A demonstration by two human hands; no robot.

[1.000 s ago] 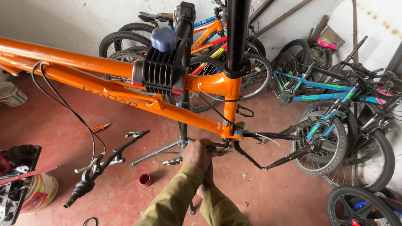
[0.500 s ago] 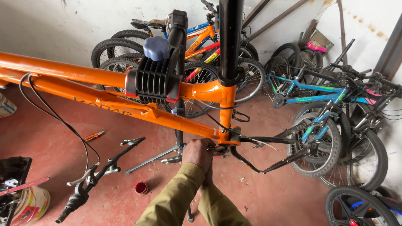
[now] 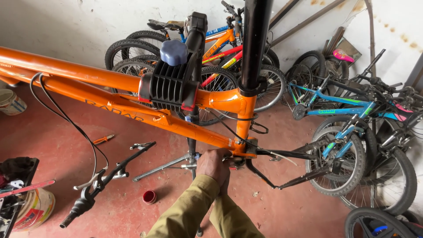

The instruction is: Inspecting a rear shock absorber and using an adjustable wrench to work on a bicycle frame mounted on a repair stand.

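Since the earlier frames the view has shifted slightly; both hands stay at the same spot under the orange bike frame [image 3: 110, 83], no visible change in their pose.

Left hand [image 3: 214, 164]: back of hand toward camera, fingers curled around the bottom bracket [image 3: 238, 159], where the frame's tubes meet. Grip pressed together on that part. Right hand [image 3: 225, 183]: almost wholly hidden beneath the left hand and olive sleeves; cannot tell whether its grip is spread or closed.

Bottom bracket lies directly under and just right of the left grip, touching it, at the low centre of the scene. Frame is held off the floor by a black clamp [image 3: 169, 88] with a blue knob [image 3: 173, 52], far of the hands.

Handlebar [image 3: 105, 180] hangs by cables at near left. Small red cap [image 3: 149, 196] on the red floor, left of the sleeves. Orange-handled pliers [image 3: 102, 139] lie farther left. Blue bike [image 3: 352, 110] leans at right.
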